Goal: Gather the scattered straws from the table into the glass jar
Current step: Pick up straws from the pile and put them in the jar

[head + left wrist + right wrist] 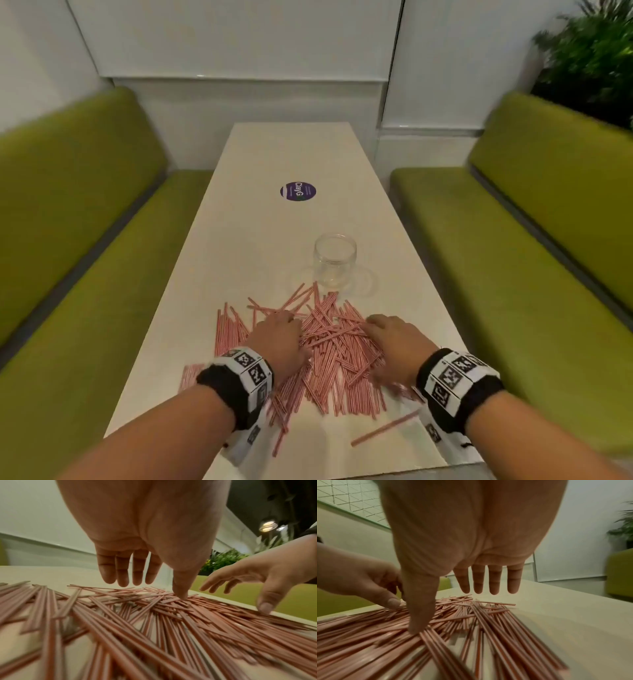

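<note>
A heap of thin red-and-white striped straws [325, 346] lies scattered on the near half of the white table [260, 240]. An empty clear glass jar [335, 263] stands upright just beyond the heap. My left hand [277, 337] hovers palm down over the heap's left part, fingers straight, its thumb tip touching the straws [154, 615]. My right hand [390, 337] is spread over the heap's right part, fingers straight, thumb tip resting on the straws [453, 622]. Neither hand holds a straw. One straw [385, 430] lies apart near the front edge.
A round purple sticker [297, 191] sits on the table farther back. Green cushioned benches [85, 240] [548, 240] flank the table on both sides. A leafy plant [592, 58] stands at the back right. A white wall closes the far end.
</note>
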A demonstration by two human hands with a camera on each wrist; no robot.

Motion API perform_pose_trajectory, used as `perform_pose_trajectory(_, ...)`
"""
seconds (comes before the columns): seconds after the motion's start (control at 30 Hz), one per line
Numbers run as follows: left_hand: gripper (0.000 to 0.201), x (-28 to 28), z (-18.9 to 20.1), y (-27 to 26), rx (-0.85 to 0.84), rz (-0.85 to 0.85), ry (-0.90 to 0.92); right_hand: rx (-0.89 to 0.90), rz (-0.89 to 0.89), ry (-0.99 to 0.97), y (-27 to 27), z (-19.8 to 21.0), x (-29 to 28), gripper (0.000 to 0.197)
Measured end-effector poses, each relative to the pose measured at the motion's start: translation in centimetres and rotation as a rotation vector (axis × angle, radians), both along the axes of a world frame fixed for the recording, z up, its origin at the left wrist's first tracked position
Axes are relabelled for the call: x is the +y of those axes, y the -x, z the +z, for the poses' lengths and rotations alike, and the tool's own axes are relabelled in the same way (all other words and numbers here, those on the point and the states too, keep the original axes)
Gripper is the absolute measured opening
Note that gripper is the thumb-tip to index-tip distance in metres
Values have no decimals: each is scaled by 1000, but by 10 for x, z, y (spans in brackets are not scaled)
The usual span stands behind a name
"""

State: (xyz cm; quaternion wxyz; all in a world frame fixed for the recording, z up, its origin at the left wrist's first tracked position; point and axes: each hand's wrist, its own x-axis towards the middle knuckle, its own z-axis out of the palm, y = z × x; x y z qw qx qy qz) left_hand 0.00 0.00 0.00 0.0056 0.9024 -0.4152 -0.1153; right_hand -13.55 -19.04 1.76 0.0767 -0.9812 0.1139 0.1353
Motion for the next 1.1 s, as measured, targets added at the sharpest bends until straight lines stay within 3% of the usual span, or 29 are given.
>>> perform_pose_trajectory(0.13,48,-23,-1,-8,-40,55,-128,38,20,-25,-21,-14,-12,99)
perform_pose_trajectory(0.3,30,-38,-2,-4,-87,89,-102,-100,8,-28,-32,-26,-21,60)
perform_pose_trajectory(0.63,26,-51,6,-11,14,266,-132,-151,-114,-55,-31,-33,-26,51)
perform_pose_trajectory(0.77,25,-42,14,-17,57,312,-24,-220,-153,-152,-36,-27,-30,48)
perform_pose_trajectory(0.83,23,-39,20,-18,129,366,133,-290,-199,-312,-41,-19,-28,45)
perform_pose_trajectory(0.93,20,-38,35,-17,253,409,435,-389,-260,-709,-53,2,-18,43)
perform_pose_trajectory(1.03,16,-46,55,-17,343,269,515,-428,-308,-1259,-74,23,-1,44)
perform_pose_trajectory(1.1,18,-49,64,-21,413,194,520,-447,-346,-1496,-87,32,8,43)
